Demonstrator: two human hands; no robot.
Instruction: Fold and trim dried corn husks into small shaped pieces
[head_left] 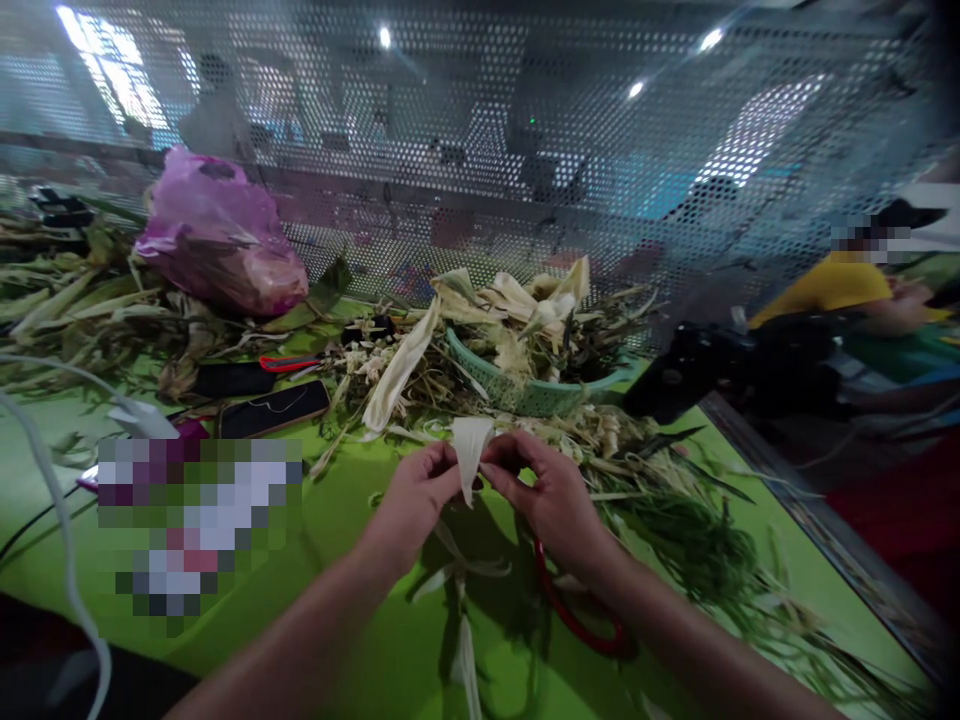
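Between my two hands is a pale strip of corn husk [470, 452], wide at the top and tapering to a point below. My left hand [421, 497] pinches its left side between thumb and fingers. From the right, my right hand [547, 495] pinches the other side. Below them on the green table lies a husk piece tied or split into several thin arms [459, 570], with a long tail toward me. Under my right wrist sits a red-handled tool [577, 620], probably scissors; its blades are hidden.
A green basket [525, 390] heaped with dried husks stands behind my hands. Green fibres [697, 550] lie at right. Phones [274, 408], a red cutter [289, 363], a pink plastic bag [217, 240] and a white cable [56, 500] are at left. A person in yellow [832, 285] sits beyond the right edge.
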